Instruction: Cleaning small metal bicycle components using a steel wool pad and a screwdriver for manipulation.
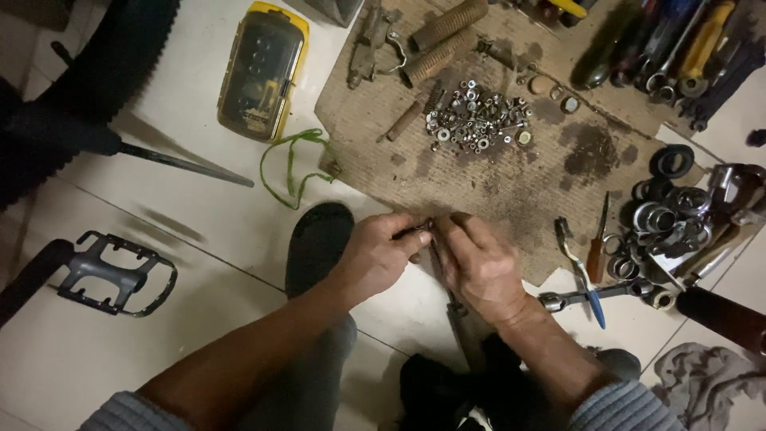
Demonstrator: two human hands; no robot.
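My left hand (379,254) and my right hand (477,263) meet over the near edge of a stained brown cardboard sheet (511,179). Both pinch a small dark metal part (421,230) between the fingertips. A thin metal rod (456,313) runs down from the hands toward my lap, partly hidden by the right hand. What the small part is exactly cannot be made out. A pile of nuts and washers (477,118) lies on the cardboard beyond the hands.
A yellow tool case (263,70), a green cord (297,164), a bicycle pedal (112,273) and a tyre (72,88) lie left. Rings and bearings (666,215), a socket wrench (590,297), a screwdriver (597,239) and a row of tools (678,48) lie right.
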